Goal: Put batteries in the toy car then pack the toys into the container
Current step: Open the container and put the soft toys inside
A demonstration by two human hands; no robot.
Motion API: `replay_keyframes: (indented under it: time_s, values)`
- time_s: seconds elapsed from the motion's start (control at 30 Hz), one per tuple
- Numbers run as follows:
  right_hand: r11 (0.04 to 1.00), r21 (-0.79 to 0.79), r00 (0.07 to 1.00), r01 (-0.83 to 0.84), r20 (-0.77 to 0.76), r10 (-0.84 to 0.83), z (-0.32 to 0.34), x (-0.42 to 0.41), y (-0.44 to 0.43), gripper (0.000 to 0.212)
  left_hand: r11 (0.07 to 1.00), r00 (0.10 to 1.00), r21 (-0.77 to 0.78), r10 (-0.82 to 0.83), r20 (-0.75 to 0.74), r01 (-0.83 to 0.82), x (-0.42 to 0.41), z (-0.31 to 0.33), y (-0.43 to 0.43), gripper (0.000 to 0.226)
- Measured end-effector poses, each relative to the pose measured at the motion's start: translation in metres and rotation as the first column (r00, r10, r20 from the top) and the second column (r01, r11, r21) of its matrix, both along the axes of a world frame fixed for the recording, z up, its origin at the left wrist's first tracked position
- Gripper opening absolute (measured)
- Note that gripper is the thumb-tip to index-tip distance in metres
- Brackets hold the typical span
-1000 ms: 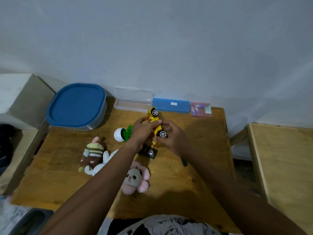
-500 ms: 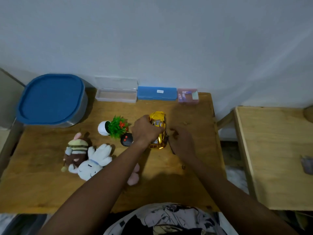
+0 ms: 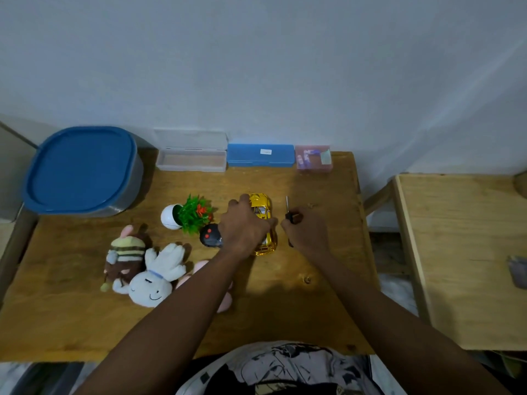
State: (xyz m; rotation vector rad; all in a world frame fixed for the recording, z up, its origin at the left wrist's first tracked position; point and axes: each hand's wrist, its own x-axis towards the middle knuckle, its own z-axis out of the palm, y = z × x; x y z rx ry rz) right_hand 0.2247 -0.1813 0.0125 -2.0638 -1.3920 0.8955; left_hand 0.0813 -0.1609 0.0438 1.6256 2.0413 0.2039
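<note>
The gold toy car (image 3: 263, 208) stands upright on its wheels mid-table, and my left hand (image 3: 243, 226) rests on top of it, fingers curled over its roof. Just right of the car, my right hand (image 3: 303, 233) is shut on a small screwdriver (image 3: 288, 210), whose thin shaft points away from me. A black remote with red buttons (image 3: 210, 236) lies left of the car. Three plush toys sit at the front left: a brown striped one (image 3: 125, 252), a white bunny (image 3: 158, 276) and a pink one (image 3: 201, 267) partly under my left arm. The grey container with a blue lid (image 3: 82, 171) stands at the back left.
A toy plant in a white pot (image 3: 188, 215) lies on its side. Along the wall stand an open clear case (image 3: 191, 161), a blue case (image 3: 261, 155) and a pink box of batteries (image 3: 313, 159). A second wooden table (image 3: 462, 252) stands on the right.
The car went from upside down in both hands to upright on the table. My right hand left it and now holds the screwdriver beside it.
</note>
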Motion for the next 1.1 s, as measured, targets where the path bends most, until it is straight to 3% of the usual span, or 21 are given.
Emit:
replay_keyframes:
  time_s: [0.13, 0.23, 0.33, 0.43, 0.67, 0.87, 0.93, 1.0, 1.07, 1.1]
  values:
    - [0.992, 0.045, 0.992, -0.115, -0.047, 0.117, 0.011, -0.007, 0.024, 0.018, 0.997, 0.999, 0.073, -0.019, 0.046, 0.016, -0.019, 0.01, 0.007, 0.079]
    - [0.966, 0.072, 0.969, -0.247, 0.006, 0.247, 0.023, -0.021, 0.054, 0.025, 0.986, 0.997, 0.162, -0.053, 0.055, 0.044, -0.05, 0.018, 0.027, 0.062]
    - [0.906, 0.102, 0.911, -0.411, 0.083, 0.404, 0.034, -0.045, 0.091, 0.028, 0.977, 0.998, 0.202, -0.06, -0.015, 0.062, -0.09, 0.025, 0.058, 0.054]
    - [0.858, 0.097, 0.857, -0.505, 0.176, 0.484, 0.037, -0.076, 0.13, 0.028, 0.974, 0.988, 0.206, -0.066, -0.138, 0.094, -0.134, 0.022, 0.091, 0.062]
    - [0.785, 0.143, 0.763, -0.603, 0.392, 0.515, 0.012, -0.145, 0.191, 0.013, 0.928, 0.891, 0.192, -0.225, -0.395, 0.32, -0.19, -0.002, 0.147, 0.098]
    - [0.759, 0.07, 0.692, -0.647, 0.472, 0.546, -0.012, -0.168, 0.204, 0.019, 0.883, 0.869, 0.233, -0.295, -0.396, 0.406, -0.203, -0.011, 0.173, 0.103]
    - [0.774, 0.112, 0.724, -0.623, 0.457, 0.517, -0.015, -0.167, 0.202, 0.017, 0.869, 0.867, 0.255, -0.307, -0.392, 0.424, -0.209, -0.014, 0.174, 0.1]
    - [0.775, 0.284, 0.793, -0.565, 0.444, 0.416, -0.015, -0.16, 0.196, 0.014, 0.864, 0.872, 0.276, -0.301, -0.386, 0.421, -0.213, -0.016, 0.173, 0.095]
    - [0.755, 0.427, 0.837, -0.498, 0.465, 0.288, -0.009, -0.153, 0.186, 0.023, 0.864, 0.881, 0.295, -0.288, -0.377, 0.408, -0.213, -0.015, 0.172, 0.088]
    - [0.763, 0.427, 0.835, -0.486, 0.485, 0.261, -0.006, -0.15, 0.183, 0.032, 0.864, 0.885, 0.303, -0.282, -0.371, 0.403, -0.213, -0.014, 0.171, 0.083]
